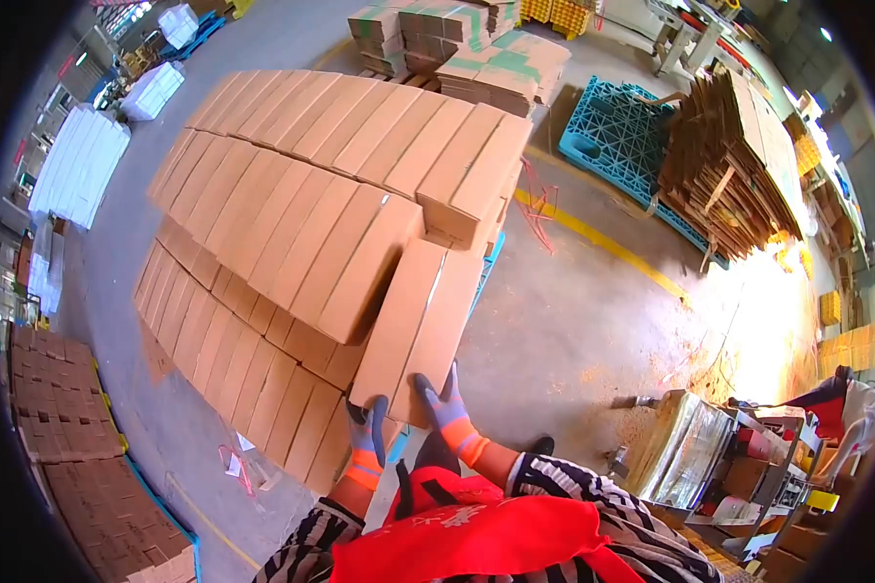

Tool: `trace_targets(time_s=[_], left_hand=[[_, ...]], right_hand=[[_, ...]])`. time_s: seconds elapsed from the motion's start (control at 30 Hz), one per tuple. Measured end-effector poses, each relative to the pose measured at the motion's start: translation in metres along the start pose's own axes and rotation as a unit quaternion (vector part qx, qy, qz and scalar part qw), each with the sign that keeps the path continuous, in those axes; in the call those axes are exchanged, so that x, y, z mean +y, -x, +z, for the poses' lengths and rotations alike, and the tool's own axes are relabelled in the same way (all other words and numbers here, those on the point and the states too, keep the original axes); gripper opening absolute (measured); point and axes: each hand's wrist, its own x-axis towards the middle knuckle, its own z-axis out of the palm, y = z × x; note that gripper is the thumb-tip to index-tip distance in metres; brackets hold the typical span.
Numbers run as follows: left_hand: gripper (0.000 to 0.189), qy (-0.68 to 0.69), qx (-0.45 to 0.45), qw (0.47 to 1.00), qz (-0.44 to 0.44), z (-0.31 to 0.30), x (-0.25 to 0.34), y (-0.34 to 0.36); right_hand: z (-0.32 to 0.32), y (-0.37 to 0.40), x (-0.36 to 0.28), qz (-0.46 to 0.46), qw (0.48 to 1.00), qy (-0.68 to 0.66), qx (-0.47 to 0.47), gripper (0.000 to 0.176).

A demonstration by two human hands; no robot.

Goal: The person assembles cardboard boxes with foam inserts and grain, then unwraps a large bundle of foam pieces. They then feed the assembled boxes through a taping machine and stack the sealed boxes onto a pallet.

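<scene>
A long brown cardboard box (417, 325) lies at the near right corner of a big stack of similar boxes (292, 223). My left hand (367, 426), in a grey glove with an orange cuff, grips the left corner of the box's near end. On the right side of that same end, my right hand (444, 403) presses with its thumb on top, in a matching glove. The far end of the held box reaches to the boxes behind it, and its left side runs beside a higher row. The undersides of both hands' grips are hidden.
A blue pallet (603, 126) and a pile of flattened cardboard (729, 165) stand at the back right. Green-taped cartons (501, 68) sit behind the stack. A loaded cart (690, 452) is near right; more brown boxes (107, 476) are at left. Red strapping (537, 209) lies on the floor.
</scene>
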Motion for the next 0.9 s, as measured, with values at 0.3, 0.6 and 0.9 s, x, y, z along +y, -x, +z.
trace_targets(time_s=[0.3,0.6,0.9], left_hand=[[0.079,0.022,0.053,0.997,0.044,0.047,0.019,-0.070],[0.052,0.066,0.060,0.996,0.002,0.065,0.003,-0.088],[0.065,-0.038,0.089,0.995,0.030,0.047,0.001,-0.101]], right_hand=[[0.033,-0.060,-0.004,0.040,0.998,0.040,0.042,0.083],[0.022,-0.083,-0.034,0.145,0.954,0.263,0.023,0.096],[-0.053,-0.008,-0.056,0.096,0.993,0.059,-0.024,0.072]])
